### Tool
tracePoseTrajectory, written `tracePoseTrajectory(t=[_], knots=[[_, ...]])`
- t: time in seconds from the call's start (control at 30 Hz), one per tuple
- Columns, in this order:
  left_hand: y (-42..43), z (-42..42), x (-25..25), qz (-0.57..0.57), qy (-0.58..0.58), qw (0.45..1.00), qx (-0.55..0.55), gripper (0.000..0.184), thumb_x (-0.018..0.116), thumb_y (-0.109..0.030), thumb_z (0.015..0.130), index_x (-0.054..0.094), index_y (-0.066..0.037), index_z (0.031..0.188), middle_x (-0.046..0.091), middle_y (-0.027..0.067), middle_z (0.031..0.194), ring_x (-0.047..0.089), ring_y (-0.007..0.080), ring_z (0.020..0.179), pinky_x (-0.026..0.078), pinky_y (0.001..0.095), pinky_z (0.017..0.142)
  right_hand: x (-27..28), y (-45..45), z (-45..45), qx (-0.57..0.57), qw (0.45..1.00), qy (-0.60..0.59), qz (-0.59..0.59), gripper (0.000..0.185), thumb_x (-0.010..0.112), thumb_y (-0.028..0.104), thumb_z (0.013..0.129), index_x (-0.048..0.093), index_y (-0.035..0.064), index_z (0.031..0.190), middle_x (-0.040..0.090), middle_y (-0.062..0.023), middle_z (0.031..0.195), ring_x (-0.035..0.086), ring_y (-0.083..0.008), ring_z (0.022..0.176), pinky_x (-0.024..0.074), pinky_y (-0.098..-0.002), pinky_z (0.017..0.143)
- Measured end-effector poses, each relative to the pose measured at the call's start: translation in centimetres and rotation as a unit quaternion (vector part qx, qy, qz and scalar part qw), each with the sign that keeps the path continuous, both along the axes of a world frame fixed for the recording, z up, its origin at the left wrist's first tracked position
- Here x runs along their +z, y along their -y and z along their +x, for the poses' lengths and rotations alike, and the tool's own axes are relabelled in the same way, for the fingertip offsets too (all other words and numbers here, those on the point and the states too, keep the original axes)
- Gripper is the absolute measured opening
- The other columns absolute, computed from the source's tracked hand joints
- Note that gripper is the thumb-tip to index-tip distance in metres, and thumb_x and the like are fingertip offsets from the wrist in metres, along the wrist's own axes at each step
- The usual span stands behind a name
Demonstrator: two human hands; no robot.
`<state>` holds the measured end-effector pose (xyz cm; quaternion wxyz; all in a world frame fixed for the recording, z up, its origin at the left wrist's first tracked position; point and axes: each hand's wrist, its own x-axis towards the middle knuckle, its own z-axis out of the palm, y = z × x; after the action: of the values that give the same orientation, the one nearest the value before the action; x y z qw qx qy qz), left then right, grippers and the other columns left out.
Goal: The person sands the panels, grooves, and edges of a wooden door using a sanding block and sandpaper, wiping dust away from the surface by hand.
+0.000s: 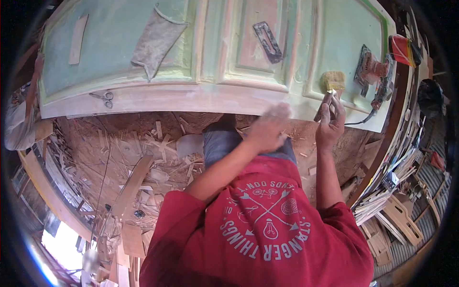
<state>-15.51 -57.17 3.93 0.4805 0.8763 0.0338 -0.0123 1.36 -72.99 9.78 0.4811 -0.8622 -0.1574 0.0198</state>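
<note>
My right hand (331, 119) is closed around the handle of a wide paintbrush (333, 82) whose pale yellow bristles point away from me, over the near right part of a green-tinted panelled wooden door (143, 98). Dust covers those fingers. My left hand (272, 125), smeared by motion, is in front of my body by the door's near edge; its fingers do not show clearly. Right of the brush, an orange power sander (374, 71) lies on the door. A dark, slotted rectangular piece (268, 42) rests on the middle panel.
On the door's left side lie scissors (106, 98), a dusty grey cloth (158, 43) and a pale flat strip (78, 39). Wood offcuts and shavings litter the floor (124, 158). Wood pieces (397, 217) are stacked at right. A red and black object (404, 50) stands beyond the sander.
</note>
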Motion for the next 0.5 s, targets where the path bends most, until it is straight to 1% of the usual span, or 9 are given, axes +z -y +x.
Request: tracePoseTrajectory(t=[0.07, 0.13, 0.17, 0.2, 0.23, 0.33, 0.37, 0.43, 0.5], knots=[[-3.4, -1.9, 0.2, 0.049, -0.053, 0.991, 0.111, 0.078, 0.071, -0.036, 0.094, 0.050, 0.001, 0.159, 0.050, 0.0258, 0.165, 0.046, 0.0418, 0.154, 0.028, 0.0542, 0.133, 0.3, 1.8, 0.5, -0.012, 1.000, 0.003, -0.026, 0.033, 0.077, 0.006, 0.103, 0.070, 0.0017, 0.135, 0.067, -0.0140, 0.141, 0.066, -0.0245, 0.130, 0.0562, -0.0382, 0.108], [-8.0, -5.1, 1.1, 0.168, -0.110, 0.952, 0.233, 0.073, 0.065, -0.039, 0.100, 0.051, 0.000, 0.160, 0.049, 0.0275, 0.165, 0.043, 0.0471, 0.155, 0.028, 0.0597, 0.131, 0.4, 3.7, 0.8, -0.013, 0.998, -0.017, -0.054, 0.032, 0.078, 0.008, 0.102, 0.072, 0.0011, 0.132, 0.070, -0.0146, 0.137, 0.067, -0.0251, 0.129, 0.0554, -0.0382, 0.107], [-10.4, -6.7, 0.5, 0.241, -0.097, 0.926, 0.274, 0.077, 0.064, -0.040, 0.101, 0.047, 0.002, 0.162, 0.047, 0.0305, 0.165, 0.037, 0.0529, 0.157, 0.024, 0.0618, 0.132, 0.2, 4.3, 1.0, -0.017, 0.998, -0.021, -0.052, 0.032, 0.079, 0.009, 0.102, 0.072, 0.0010, 0.132, 0.071, -0.0147, 0.135, 0.067, -0.0256, 0.128, 0.0550, -0.0382, 0.107], [-12.3, -8.2, 0.4, 0.364, -0.133, 0.891, 0.238, 0.081, 0.063, -0.041, 0.101, 0.041, 0.005, 0.164, 0.043, 0.0330, 0.167, 0.033, 0.0542, 0.159, 0.022, 0.0616, 0.133, 0.0, 5.0, 1.0, -0.020, 0.998, -0.026, -0.051, 0.031, 0.079, 0.010, 0.101, 0.073, 0.0010, 0.131, 0.072, -0.0148, 0.133, 0.068, -0.0261, 0.127, 0.0546, -0.0383, 0.107], [-12.9, -8.8, 0.7, 0.480, -0.167, 0.838, 0.198, 0.085, 0.063, -0.042, 0.102, 0.036, 0.009, 0.165, 0.038, 0.0355, 0.169, 0.029, 0.0555, 0.160, 0.019, 0.0615, 0.134, -0.2, 5.6, 1.1, -0.020, 0.998, -0.031, -0.051, 0.031, 0.080, 0.011, 0.101, 0.073, 0.0009, 0.130, 0.073, -0.0150, 0.131, 0.068, -0.0265, 0.127, 0.0542, -0.0384, 0.107], [-8.0, -5.1, 0.2, 0.316, -0.089, 0.888, 0.322, 0.091, 0.066, -0.042, 0.098, 0.035, 0.015, 0.162, 0.032, 0.0398, 0.170, 0.024, 0.0573, 0.161, 0.013, 0.0626, 0.135, -1.2, 7.3, 1.7, 0.026, 0.999, -0.002, -0.035, 0.031, 0.080, 0.010, 0.100, 0.073, 0.0015, 0.130, 0.074, -0.0157, 0.131, 0.068, -0.0275, 0.126, 0.0537, -0.0394, 0.108], [-4.9, -3.5, 0.1, 0.298, -0.162, 0.888, 0.309, 0.097, 0.064, -0.043, 0.100, 0.025, 0.016, 0.165, 0.021, 0.0405, 0.174, 0.019, 0.0551, 0.164, 0.014, 0.0603, 0.136, -1.2, 7.7, 1.9, 0.025, 0.999, 0.001, -0.036, 0.031, 0.081, 0.010, 0.100, 0.073, 0.0015, 0.129, 0.074, -0.0161, 0.131, 0.069, -0.0279, 0.126, 0.0538, -0.0396, 0.107], [0.7, 0.6, 1.1, 0.194, -0.161, 0.940, 0.228, 0.099, 0.069, -0.046, 0.097, 0.028, 0.012, 0.167, 0.025, 0.0384, 0.174, 0.021, 0.0532, 0.164, 0.015, 0.0597, 0.136, -0.9, 8.1, 1.9, 0.025, 0.999, 0.006, -0.042, 0.032, 0.081, 0.009, 0.099, 0.073, 0.0016, 0.128, 0.074, -0.0168, 0.130, 0.070, -0.0286, 0.125, 0.0542, -0.0400, 0.107], [5.1, 2.9, 1.8, 0.057, -0.094, 0.991, 0.071, 0.100, 0.071, -0.050, 0.096, 0.030, 0.006, 0.169, 0.028, 0.0332, 0.175, 0.023, 0.0492, 0.165, 0.015, 0.0586, 0.136, -0.4, 8.7, 2.1, 0.029, 0.999, -0.005, -0.034, 0.032, 0.081, 0.008, 0.098, 0.073, 0.0015, 0.128, 0.074, -0.0174, 0.131, 0.070, -0.0288, 0.123, 0.0543, -0.0400, 0.107]])
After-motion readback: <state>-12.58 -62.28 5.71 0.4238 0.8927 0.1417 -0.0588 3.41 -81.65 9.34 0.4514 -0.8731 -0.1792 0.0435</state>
